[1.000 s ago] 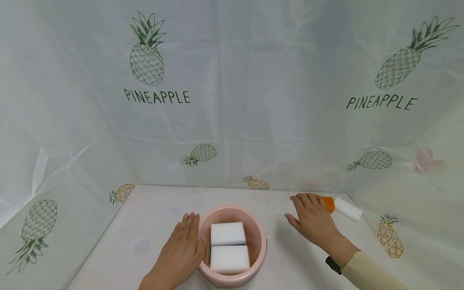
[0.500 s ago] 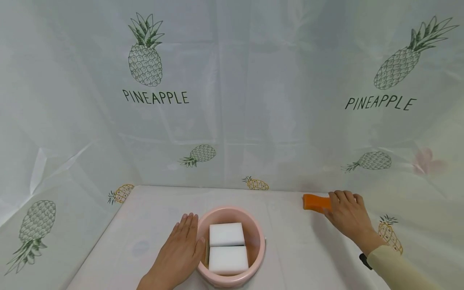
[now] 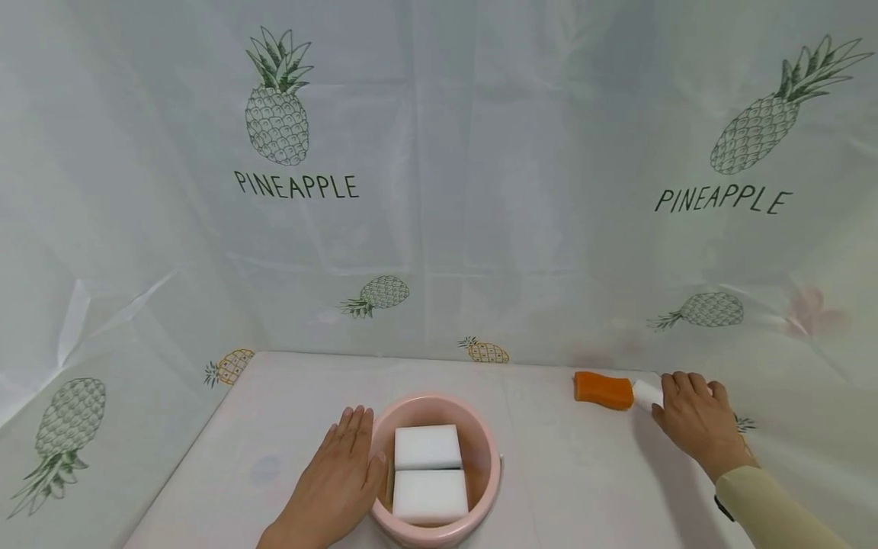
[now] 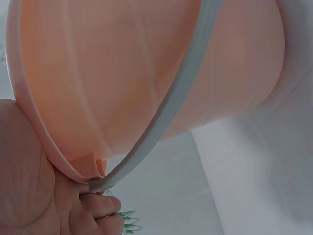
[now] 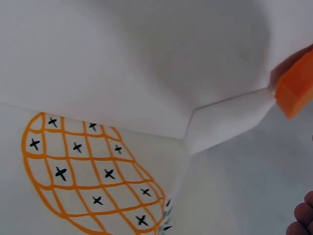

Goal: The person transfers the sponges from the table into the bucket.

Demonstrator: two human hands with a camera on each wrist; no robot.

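Observation:
My left hand lies flat with straight fingers along the left side of a pink bucket. In the left wrist view, its palm touches the rim near the pivot of the grey handle. Inside the bucket sit a white sponge block and a second white sponge block. My right hand hovers over the far right corner, partly hiding a loose white sponge block. The right wrist view shows the fingertips apart from that block. Left of it lies an orange sponge.
A white-covered table carries everything. A pineapple-printed plastic sheet rises behind it and along both sides, close behind the loose sponges.
My right hand has moved right, from over the orange sponge to over the loose white sponge block, uncovering the orange one. My left hand and the bucket stay in place.

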